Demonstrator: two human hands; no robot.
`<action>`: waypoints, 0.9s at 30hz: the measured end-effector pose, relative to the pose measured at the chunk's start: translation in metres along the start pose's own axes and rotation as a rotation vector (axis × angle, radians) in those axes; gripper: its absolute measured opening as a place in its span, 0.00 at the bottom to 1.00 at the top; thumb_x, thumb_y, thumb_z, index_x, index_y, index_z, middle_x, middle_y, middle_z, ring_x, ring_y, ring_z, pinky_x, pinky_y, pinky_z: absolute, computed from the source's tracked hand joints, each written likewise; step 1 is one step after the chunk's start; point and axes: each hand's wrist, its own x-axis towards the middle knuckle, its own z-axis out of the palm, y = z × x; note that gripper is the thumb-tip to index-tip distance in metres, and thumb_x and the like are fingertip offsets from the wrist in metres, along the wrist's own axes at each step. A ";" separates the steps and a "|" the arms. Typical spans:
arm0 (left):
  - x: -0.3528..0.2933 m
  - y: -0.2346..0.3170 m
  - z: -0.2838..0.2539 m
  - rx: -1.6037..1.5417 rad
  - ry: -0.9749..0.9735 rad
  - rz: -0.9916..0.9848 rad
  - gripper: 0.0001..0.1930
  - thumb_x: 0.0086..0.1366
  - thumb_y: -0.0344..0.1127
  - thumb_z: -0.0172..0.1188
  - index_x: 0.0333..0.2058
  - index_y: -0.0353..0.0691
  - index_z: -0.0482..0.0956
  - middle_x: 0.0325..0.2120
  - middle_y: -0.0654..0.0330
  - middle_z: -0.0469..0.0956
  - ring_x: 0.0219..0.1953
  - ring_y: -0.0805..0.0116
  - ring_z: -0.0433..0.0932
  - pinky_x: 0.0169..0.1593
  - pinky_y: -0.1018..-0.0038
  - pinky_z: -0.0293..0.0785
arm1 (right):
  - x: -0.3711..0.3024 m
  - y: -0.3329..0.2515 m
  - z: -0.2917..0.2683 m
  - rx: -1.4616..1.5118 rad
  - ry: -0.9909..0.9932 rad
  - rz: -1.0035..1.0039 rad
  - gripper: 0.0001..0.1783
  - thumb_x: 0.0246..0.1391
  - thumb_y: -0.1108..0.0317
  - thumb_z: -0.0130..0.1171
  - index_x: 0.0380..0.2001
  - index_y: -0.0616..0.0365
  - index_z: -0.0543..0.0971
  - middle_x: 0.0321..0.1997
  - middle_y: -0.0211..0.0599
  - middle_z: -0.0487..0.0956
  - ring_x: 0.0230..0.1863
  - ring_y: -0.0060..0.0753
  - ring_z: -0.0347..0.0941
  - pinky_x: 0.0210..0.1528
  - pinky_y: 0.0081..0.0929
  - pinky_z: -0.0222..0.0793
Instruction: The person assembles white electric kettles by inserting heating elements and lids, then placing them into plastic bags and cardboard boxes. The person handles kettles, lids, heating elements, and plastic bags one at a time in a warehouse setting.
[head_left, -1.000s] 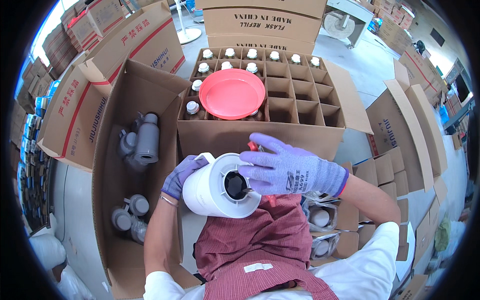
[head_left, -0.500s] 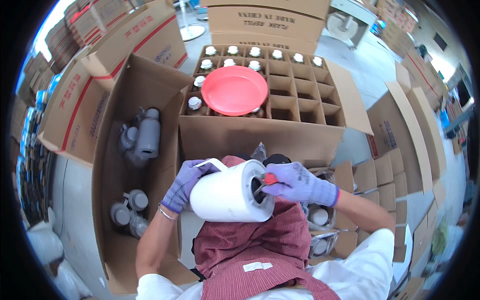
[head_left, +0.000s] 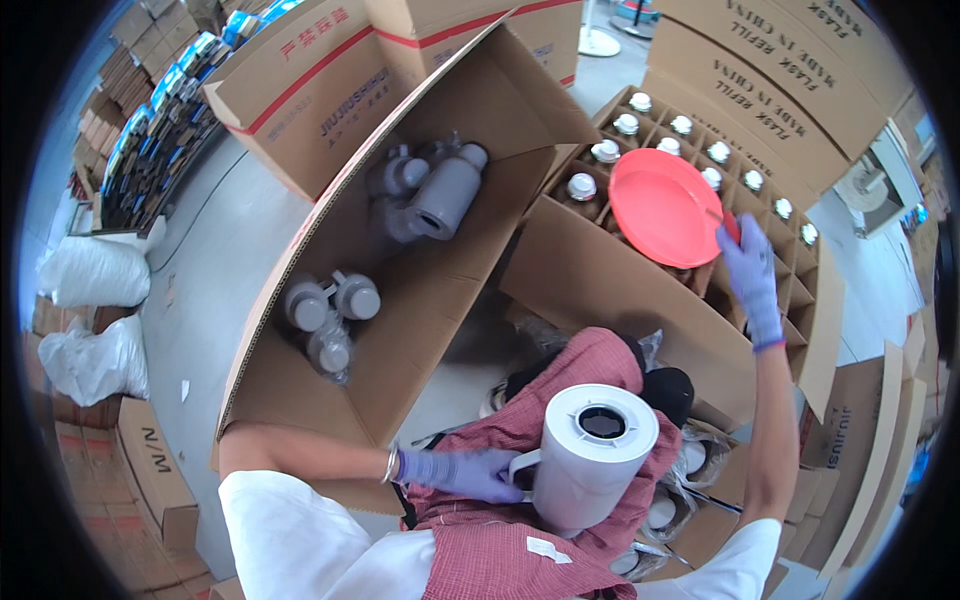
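A white vacuum flask body (head_left: 590,480) stands on my lap, its end with a dark round hole facing up. My left hand (head_left: 462,474) is closed round its side handle. To the far right, my right hand (head_left: 752,275) grips a red-handled tool (head_left: 731,228) with a thin metal shaft. That tool is at the right rim of a shallow red plastic dish (head_left: 655,205). The dish rests on top of a divided carton (head_left: 640,300) holding several white-capped flask refills (head_left: 581,187).
At the left, a tall open carton (head_left: 430,365) holds several grey flasks (head_left: 447,195) and a few more (head_left: 357,296) nearer me. Bagged flasks (head_left: 662,508) lie by my right leg. More cartons (head_left: 850,450) stand at the right, and white sacks (head_left: 95,360) at the far left.
My right hand has left the flask's hole and carried the red-handled tool out to the red dish. The flask has turned from lying tilted to upright. My view has swung left.
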 end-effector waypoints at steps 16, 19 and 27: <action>-0.192 -0.236 -0.242 1.944 0.548 -1.284 0.22 0.64 0.49 0.57 0.53 0.46 0.78 0.55 0.55 0.76 0.56 0.58 0.74 0.55 0.45 0.64 | -0.060 -0.006 0.011 -0.034 -0.239 -0.062 0.20 0.57 0.73 0.55 0.53 0.62 0.74 0.58 0.47 0.73 0.62 0.45 0.68 0.66 0.37 0.61; -0.179 -0.227 -0.246 1.534 0.149 -1.258 0.13 0.63 0.44 0.58 0.42 0.49 0.85 0.41 0.59 0.84 0.42 0.58 0.82 0.43 0.49 0.72 | -0.066 -0.023 0.005 -0.011 -0.252 -0.043 0.20 0.57 0.74 0.55 0.54 0.62 0.74 0.58 0.47 0.73 0.62 0.46 0.68 0.66 0.37 0.61; -0.032 0.069 -0.253 -0.459 0.364 0.084 0.09 0.59 0.31 0.64 0.38 0.35 0.81 0.35 0.59 0.81 0.39 0.70 0.79 0.44 0.72 0.77 | -0.065 -0.125 0.018 0.440 -0.523 -0.051 0.29 0.52 0.63 0.66 0.56 0.60 0.74 0.57 0.48 0.74 0.60 0.43 0.70 0.61 0.38 0.66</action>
